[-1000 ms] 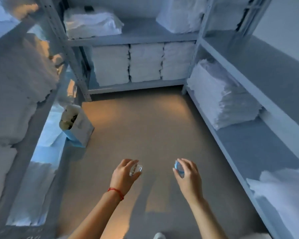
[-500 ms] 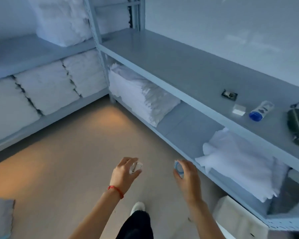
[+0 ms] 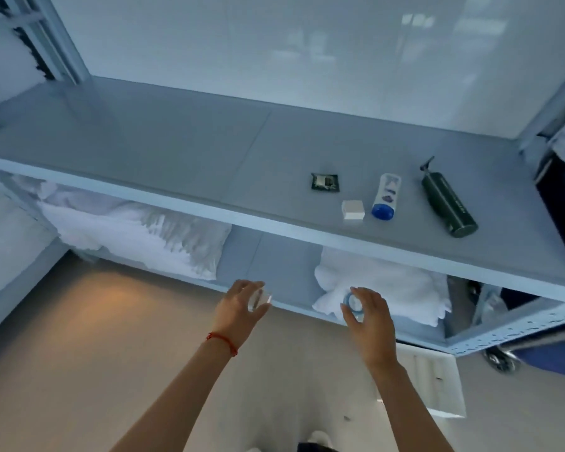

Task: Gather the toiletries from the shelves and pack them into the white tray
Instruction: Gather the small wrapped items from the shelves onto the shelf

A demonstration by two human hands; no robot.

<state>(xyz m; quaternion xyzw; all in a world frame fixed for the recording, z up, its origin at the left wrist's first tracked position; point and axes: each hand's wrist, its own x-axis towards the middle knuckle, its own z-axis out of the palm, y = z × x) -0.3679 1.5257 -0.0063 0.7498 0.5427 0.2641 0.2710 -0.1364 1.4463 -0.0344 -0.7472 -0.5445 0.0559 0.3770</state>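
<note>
I am mid-gather, I judge: my left hand (image 3: 242, 308) is closed round a small clear glass-like jar (image 3: 259, 299), and my right hand (image 3: 369, 318) grips a small round blue-rimmed container (image 3: 353, 303), both held in the air in front of the lower shelf. The white plastic tray (image 3: 437, 386) sits on the floor below my right forearm, mostly hidden by it. Next I would lower both items into the tray, then come back for the rest. On the grey upper shelf (image 3: 177, 151) lie a white blue-capped tube (image 3: 386, 196) and a dark green pump bottle (image 3: 447, 200), both on their sides, long axes running front to back: the cap faces me, the pump points to the wall. A small white box (image 3: 353, 210) lies just beside the tube, and a dark square sachet (image 3: 325, 182) near it.
</note>
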